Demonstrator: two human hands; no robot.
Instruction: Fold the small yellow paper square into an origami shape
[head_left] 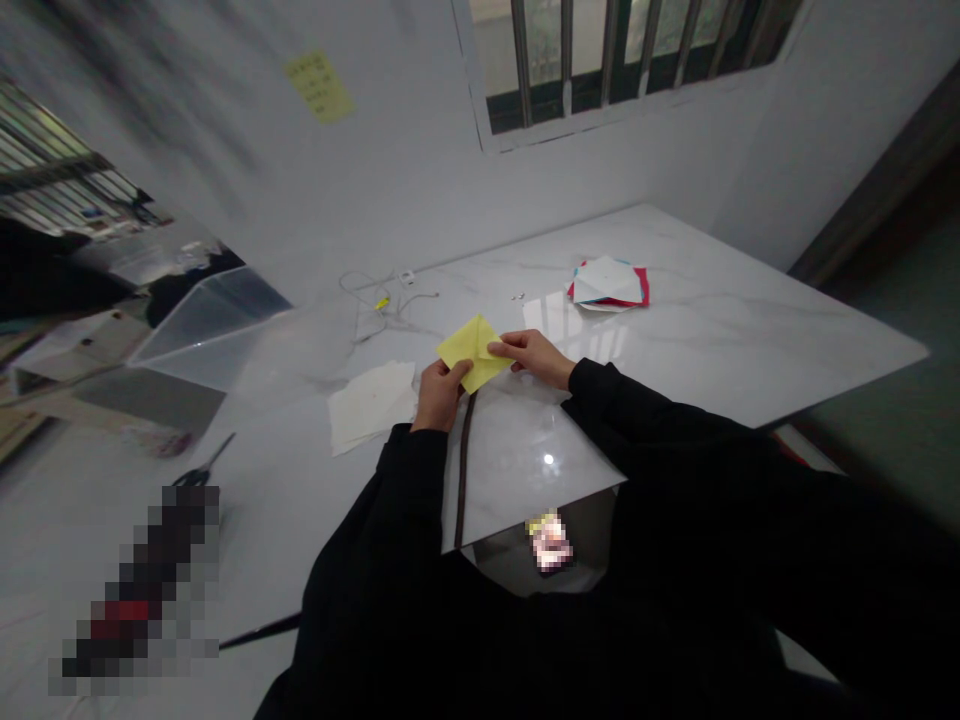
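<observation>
A folded piece of yellow paper (477,345), with crease lines meeting near its middle, is held up over the white marbled table (697,300). My left hand (441,393) grips its lower left edge, thumb on top. At the right corner my right hand (536,355) pinches the same paper between thumb and fingers. Both sleeves are black. Beside my left hand lie torn-edged white paper sheets (371,405). A dark strip (464,470) runs along the tabletop below the yellow paper.
Farther right lies a stack of white, red and blue paper (609,283). A thin cable (367,310) curls near the wall. Scissors (204,474) rest at left, near a translucent plastic box (217,330). A yellow note (320,87) hangs on the wall beside a barred window (600,60).
</observation>
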